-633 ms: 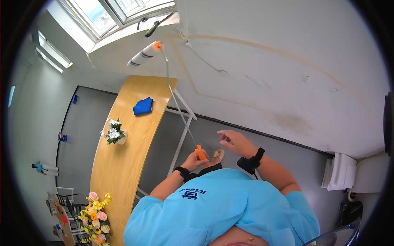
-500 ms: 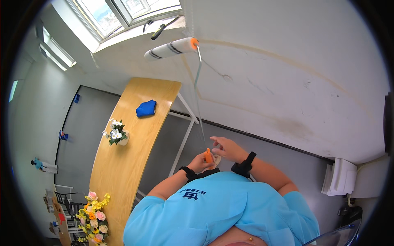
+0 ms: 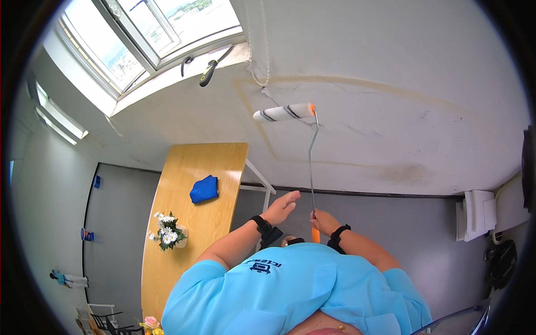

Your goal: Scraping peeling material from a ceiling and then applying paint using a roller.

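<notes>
My right hand [image 3: 325, 222] grips the orange handle of a paint roller [image 3: 283, 113]. Its thin metal shaft rises to a white sleeve with dark stripes and an orange end cap, lying against the white wall [image 3: 391, 100] below the window. My left hand [image 3: 282, 207] is held flat with fingers together, just left of the shaft and apart from it, holding nothing. Both wrists wear black bands.
A long wooden table [image 3: 184, 223] stands along the left, with a blue cloth [image 3: 204, 188] and a small pot of white flowers [image 3: 166, 229] on it. A black-handled tool [image 3: 207, 71] lies on the window sill. A white radiator [image 3: 474, 212] hangs at the right.
The roller has moved right and down along the wall. My left hand has come off the handle and now stays flat beside the shaft; my right hand alone holds it.
</notes>
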`<state>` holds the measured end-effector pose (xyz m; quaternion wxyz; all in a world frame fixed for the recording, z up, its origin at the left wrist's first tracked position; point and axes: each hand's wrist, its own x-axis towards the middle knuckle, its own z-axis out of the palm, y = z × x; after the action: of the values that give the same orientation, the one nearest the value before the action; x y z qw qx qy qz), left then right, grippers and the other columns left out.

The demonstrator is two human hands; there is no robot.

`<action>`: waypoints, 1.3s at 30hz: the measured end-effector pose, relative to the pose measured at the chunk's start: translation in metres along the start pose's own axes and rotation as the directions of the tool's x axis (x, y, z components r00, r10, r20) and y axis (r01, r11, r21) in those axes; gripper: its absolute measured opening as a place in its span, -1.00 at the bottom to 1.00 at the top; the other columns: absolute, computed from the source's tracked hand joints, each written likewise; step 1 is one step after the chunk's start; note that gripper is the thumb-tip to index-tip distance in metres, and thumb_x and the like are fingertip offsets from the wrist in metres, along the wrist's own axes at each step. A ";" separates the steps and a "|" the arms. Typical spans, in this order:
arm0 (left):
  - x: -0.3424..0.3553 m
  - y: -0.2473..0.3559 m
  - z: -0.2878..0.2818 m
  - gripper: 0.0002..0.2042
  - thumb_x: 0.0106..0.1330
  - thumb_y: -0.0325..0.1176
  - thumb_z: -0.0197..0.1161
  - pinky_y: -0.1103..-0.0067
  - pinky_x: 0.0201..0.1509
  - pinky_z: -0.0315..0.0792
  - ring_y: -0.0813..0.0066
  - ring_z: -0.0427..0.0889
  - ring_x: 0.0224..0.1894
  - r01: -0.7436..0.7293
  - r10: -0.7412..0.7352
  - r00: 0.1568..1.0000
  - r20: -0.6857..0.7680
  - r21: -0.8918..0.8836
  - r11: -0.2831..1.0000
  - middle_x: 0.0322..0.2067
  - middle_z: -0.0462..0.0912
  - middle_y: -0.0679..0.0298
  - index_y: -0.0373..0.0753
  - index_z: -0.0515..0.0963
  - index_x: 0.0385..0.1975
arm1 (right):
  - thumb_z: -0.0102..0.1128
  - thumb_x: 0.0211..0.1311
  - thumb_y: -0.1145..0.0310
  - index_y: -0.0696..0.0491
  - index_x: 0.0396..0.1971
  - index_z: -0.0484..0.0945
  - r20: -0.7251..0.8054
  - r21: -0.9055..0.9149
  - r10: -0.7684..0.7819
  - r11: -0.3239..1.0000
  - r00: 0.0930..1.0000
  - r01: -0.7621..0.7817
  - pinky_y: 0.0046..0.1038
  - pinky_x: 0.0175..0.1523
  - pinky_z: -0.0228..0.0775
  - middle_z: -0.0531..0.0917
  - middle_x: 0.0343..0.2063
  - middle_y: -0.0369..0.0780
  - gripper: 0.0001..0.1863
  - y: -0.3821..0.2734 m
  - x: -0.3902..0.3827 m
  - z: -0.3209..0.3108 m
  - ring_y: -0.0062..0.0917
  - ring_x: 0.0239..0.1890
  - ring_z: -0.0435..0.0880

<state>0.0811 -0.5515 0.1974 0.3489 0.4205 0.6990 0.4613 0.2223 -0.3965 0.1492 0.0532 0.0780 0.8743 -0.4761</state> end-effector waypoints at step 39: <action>0.191 -0.115 -0.260 -0.75 0.22 -0.48 -0.01 0.73 -0.36 0.34 0.69 0.41 -0.47 -0.154 0.121 0.982 -0.142 -0.257 0.954 -0.57 0.47 0.37 -0.33 0.44 -0.11 | -0.05 0.13 0.39 0.23 -0.32 0.25 -0.142 -0.002 0.097 0.995 0.985 -0.098 -0.18 -0.39 0.31 0.48 -0.57 0.06 -0.78 0.013 0.341 0.119 -0.01 -0.45 0.47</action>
<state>-0.2541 -0.4939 0.1565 0.3250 0.3876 0.6198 0.6000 -0.1080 -0.4606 0.0171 0.0145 0.1542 0.8731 -0.4623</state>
